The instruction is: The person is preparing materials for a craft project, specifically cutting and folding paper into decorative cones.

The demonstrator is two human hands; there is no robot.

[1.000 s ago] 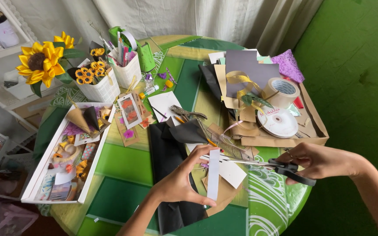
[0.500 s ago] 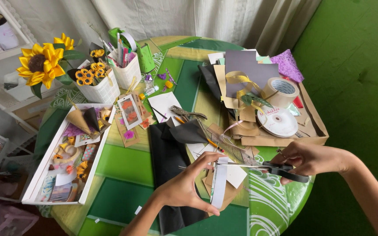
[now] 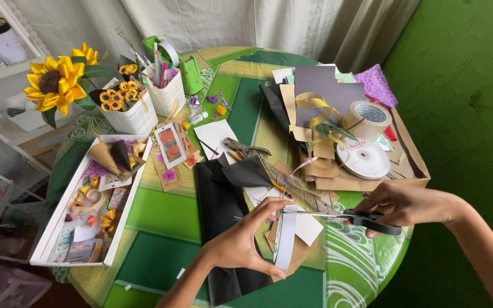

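1. Scissors, black-handled (image 3: 338, 215): your right hand (image 3: 407, 204) has its grip clamped on the handles, blades at the strip.
2. White paper strip (image 3: 285, 239): your left hand (image 3: 241, 244) pinches it above the green round desk (image 3: 166, 214).

Sunflower (image 3: 52, 85): set left of the white basket (image 3: 129, 114).
Pen cup (image 3: 165, 91): placed right of the basket.
Tape roll (image 3: 367, 118): seen far right of the basket.
White tray (image 3: 49, 239): laid below the basket.

Soft, even daylight fills the room, seeming to filter through the pale curtain (image 3: 269, 28) behind the round table (image 3: 161, 217). Shadows stay faint and diffuse. A mild sheen sits on the white ribbon spool (image 3: 364, 159). Focus is crisp centrally; wide-angle stretching bends the shelf (image 3: 7, 68) at left.
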